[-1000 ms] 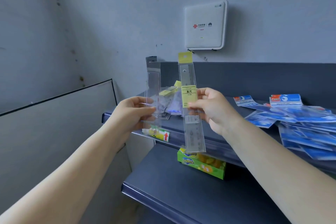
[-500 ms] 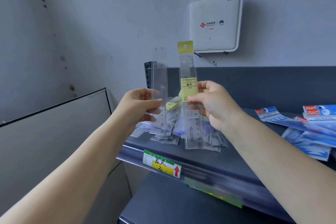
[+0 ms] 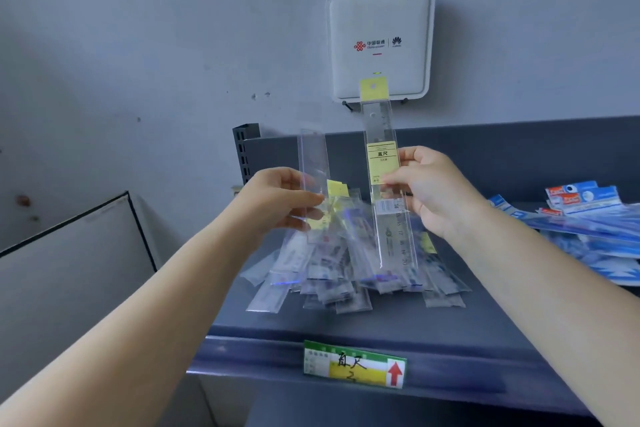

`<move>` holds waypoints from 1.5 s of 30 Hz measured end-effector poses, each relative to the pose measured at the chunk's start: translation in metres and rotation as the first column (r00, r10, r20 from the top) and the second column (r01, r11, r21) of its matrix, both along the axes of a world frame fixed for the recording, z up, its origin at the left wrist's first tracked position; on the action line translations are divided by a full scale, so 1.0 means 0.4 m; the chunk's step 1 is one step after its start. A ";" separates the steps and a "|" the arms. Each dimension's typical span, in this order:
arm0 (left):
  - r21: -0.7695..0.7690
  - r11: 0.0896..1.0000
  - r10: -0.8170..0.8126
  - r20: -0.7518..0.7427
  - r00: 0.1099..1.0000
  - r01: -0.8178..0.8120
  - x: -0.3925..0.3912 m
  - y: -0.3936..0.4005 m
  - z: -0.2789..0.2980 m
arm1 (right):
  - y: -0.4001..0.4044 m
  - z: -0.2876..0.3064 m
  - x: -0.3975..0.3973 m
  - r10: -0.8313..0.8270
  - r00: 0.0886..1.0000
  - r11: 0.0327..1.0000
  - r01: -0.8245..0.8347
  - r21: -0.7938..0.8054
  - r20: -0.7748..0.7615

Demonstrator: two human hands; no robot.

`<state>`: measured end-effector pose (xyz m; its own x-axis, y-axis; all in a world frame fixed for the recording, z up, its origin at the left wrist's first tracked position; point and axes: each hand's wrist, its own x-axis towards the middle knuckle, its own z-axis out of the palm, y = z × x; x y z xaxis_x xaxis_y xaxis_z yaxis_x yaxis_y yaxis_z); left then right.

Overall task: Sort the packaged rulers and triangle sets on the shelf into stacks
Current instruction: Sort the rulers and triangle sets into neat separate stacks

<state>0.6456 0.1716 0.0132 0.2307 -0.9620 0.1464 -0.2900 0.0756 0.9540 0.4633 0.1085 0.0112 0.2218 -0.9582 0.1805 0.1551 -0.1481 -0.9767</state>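
Note:
My right hand [image 3: 433, 191] pinches a packaged clear ruler [image 3: 382, 163] with a yellow header and yellow label, held upright above the shelf. My left hand [image 3: 277, 201] grips a second clear sleeve [image 3: 313, 159], also upright, a little to the left; what it contains is hard to tell. Under both hands lies a loose heap of packaged rulers [image 3: 346, 270] on the dark grey shelf [image 3: 502, 315]. Blue and white packaged triangle sets [image 3: 595, 218] are spread at the shelf's right end.
A white wall-mounted router [image 3: 381, 42] hangs just behind the raised ruler. A slotted shelf upright [image 3: 245, 152] stands at the back left. A green and yellow price tag [image 3: 355, 364] sits on the shelf's front rail. A pale panel [image 3: 69, 281] lies lower left.
The view has moved closer and higher, so the shelf top and ruler heap fill more of the frame. Both hands stay raised with their packages, about the same distance apart.

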 end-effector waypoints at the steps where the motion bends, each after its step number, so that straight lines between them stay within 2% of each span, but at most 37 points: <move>1: 0.012 1.000 -0.026 0.003 1.000 0.026 0.006 -0.009 -0.005 | 0.002 0.000 0.003 -0.020 1.000 1.000 0.020 0.001 0.001; 4: 0.065 0.995 -0.083 0.076 0.994 0.078 0.016 -0.031 -0.027 | 0.012 0.000 0.010 -0.062 0.998 0.998 0.062 0.003 0.001; 7: 0.049 0.999 -0.014 0.323 0.946 -0.002 0.027 -0.047 -0.044 | 0.026 0.008 0.028 -0.070 0.997 0.997 0.071 -0.019 0.022; 8: 0.015 0.999 0.023 0.360 0.932 -0.031 0.034 -0.049 -0.044 | 0.030 0.014 0.039 -0.068 0.997 0.997 0.069 -0.032 0.028; 10: -0.027 0.999 0.051 0.342 0.938 -0.045 0.051 -0.052 -0.042 | 0.032 0.026 0.072 -0.058 0.998 0.997 0.059 -0.056 0.011; 12: -0.034 0.998 0.063 0.294 0.954 -0.056 0.063 -0.049 -0.038 | 0.024 0.028 0.106 -0.072 0.992 0.995 0.064 -0.081 -0.104; 13: -0.034 0.997 0.074 0.281 0.957 -0.067 0.066 -0.046 -0.035 | 0.018 0.026 0.118 -0.100 0.963 0.992 0.076 -0.104 -0.249; 15: -0.044 0.996 0.092 0.288 0.953 -0.083 0.067 -0.041 -0.032 | 0.012 0.018 0.125 -0.160 0.785 0.982 0.063 -0.180 -0.599; 16: -0.055 0.995 0.096 0.298 0.950 -0.083 0.065 -0.038 -0.031 | 0.011 0.015 0.119 -0.200 0.697 0.972 0.052 -0.229 -0.689; 17: -0.066 0.995 0.094 0.309 0.946 -0.078 0.061 -0.036 -0.029 | 0.012 0.012 0.107 -0.242 0.648 0.959 0.045 -0.281 -0.722; 20: -0.097 0.994 0.079 0.377 0.923 -0.046 0.033 -0.029 -0.023 | 0.020 0.008 0.051 -0.330 0.601 0.918 0.024 -0.397 -0.727; 23: -0.117 0.993 0.067 0.526 0.848 -0.006 -0.019 -0.024 -0.023 | 0.037 0.005 -0.020 -0.399 0.496 0.885 -0.012 -0.465 -0.771; 24: -0.128 0.992 0.080 0.608 0.790 -0.002 -0.042 -0.021 -0.023 | 0.047 0.005 -0.045 -0.419 0.461 0.875 -0.026 -0.484 -0.782; 26: -0.186 0.983 0.142 0.775 0.616 0.007 -0.098 -0.018 -0.025 | 0.067 0.007 -0.102 -0.460 0.387 0.852 -0.062 -0.520 -0.799; 28: -0.245 0.969 0.201 0.869 0.453 0.041 -0.166 -0.016 -0.025 | 0.089 0.010 -0.166 -0.506 0.299 0.828 -0.095 -0.553 -0.809; 31: -0.283 0.955 0.243 0.917 0.317 0.086 -0.281 -0.014 -0.025 | 0.125 0.012 -0.273 -0.598 0.145 0.780 -0.123 -0.614 -0.788; 33: -0.316 0.942 0.281 0.928 0.244 0.116 -0.362 -0.015 -0.028 | 0.148 0.011 -0.347 -0.661 0.001 0.741 -0.154 -0.654 -0.750; 35: -0.335 0.931 0.304 0.931 0.200 0.144 -0.449 -0.011 -0.027 | 0.170 0.010 -0.426 -0.687 -0.110 0.725 -0.170 -0.667 -0.718; 37: -0.335 0.925 0.306 0.937 0.170 0.181 -0.537 -0.005 -0.030 | 0.195 0.008 -0.507 -0.686 -0.176 0.728 -0.162 -0.667 -0.706; 41: -0.344 0.901 0.313 0.937 0.153 0.262 -0.711 0.009 -0.039 | 0.244 -0.006 -0.673 -0.679 -0.219 0.732 -0.133 -0.668 -0.701; 45: -0.329 0.880 0.288 0.943 0.166 0.343 -0.878 0.025 -0.052 | 0.281 -0.029 -0.832 -0.652 -0.220 0.750 -0.052 -0.659 -0.725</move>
